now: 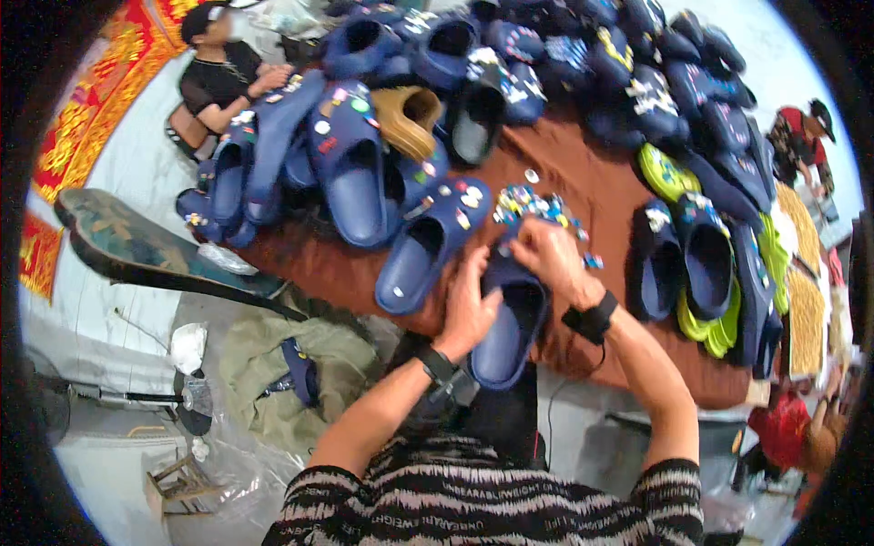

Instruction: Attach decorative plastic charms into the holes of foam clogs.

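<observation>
**Clog pile on the desk, hands busy with one shoe**

Only the head view here, so here goes. Dead centre of the frame, the person's left hand [469, 305] is wrapped around the side of a navy clog [510, 328], fingers curled shut on its edge. The right hand [549, 259] sits on the toe end of that same clog, fingers bent down onto it, looks like pinching or pressing, though I can't tell if there's something tiny between the fingertips. The clog hangs half off the near edge of the brown desk [592, 182].

Just above the right hand there's a little heap of colourful charms [533, 205]. Upper frame is a mountain of blue clogs [355, 173], plus one tan clog [407, 118] and some lime-green ones [669, 173] on the right.

My worry: the shoe overhangs the edge, so a slack grip could drop it to the floor, and an elbow nudge could scatter those charms.
</observation>
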A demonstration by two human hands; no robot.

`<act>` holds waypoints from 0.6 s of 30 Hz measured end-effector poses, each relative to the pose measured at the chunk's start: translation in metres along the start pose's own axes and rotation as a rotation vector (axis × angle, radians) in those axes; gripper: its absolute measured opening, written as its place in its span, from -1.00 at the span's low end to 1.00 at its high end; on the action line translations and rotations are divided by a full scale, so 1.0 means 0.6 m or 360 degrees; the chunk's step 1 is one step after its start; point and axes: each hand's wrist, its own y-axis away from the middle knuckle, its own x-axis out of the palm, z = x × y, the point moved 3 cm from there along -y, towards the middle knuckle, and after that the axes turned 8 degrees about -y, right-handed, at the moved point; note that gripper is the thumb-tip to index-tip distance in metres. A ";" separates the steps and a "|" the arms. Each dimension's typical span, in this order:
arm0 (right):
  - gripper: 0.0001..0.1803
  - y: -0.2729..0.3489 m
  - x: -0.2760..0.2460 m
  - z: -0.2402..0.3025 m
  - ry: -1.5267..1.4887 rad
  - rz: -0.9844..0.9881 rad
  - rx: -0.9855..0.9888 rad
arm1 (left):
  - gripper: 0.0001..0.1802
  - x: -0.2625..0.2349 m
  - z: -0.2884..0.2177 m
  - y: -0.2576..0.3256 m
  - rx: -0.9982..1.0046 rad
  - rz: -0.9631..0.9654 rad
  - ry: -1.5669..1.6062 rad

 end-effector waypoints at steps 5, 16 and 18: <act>-0.78 0.053 -0.049 -0.049 0.0107 -0.0074 0.0371 | -0.35 -0.009 0.000 -0.004 0.0111 -0.0047 -0.0288; -0.79 0.010 -0.034 -0.023 0.0318 -0.0116 0.0019 | -0.44 -0.008 -0.014 -0.006 0.0104 -0.0019 -0.0285; -0.76 -0.018 0.004 -0.001 0.0173 0.0007 -0.0129 | -0.45 -0.012 -0.013 -0.006 0.0101 -0.0028 -0.0298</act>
